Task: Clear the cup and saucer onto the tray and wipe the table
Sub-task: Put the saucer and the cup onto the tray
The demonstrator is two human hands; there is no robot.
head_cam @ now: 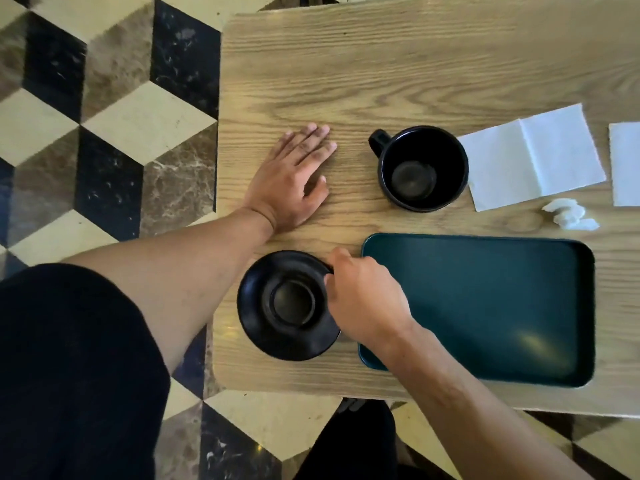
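A black saucer lies near the table's front left corner, and my right hand grips its right rim. Just to the right of it sits a dark green tray with nothing on it. A black cup stands upright beyond the tray, its handle pointing to the left. My left hand rests flat on the wooden table, fingers spread, to the left of the cup and holding nothing.
Two white paper napkins lie at the right, beyond the tray. A crumpled white tissue sits between them and the tray. The table's left edge borders a patterned tile floor.
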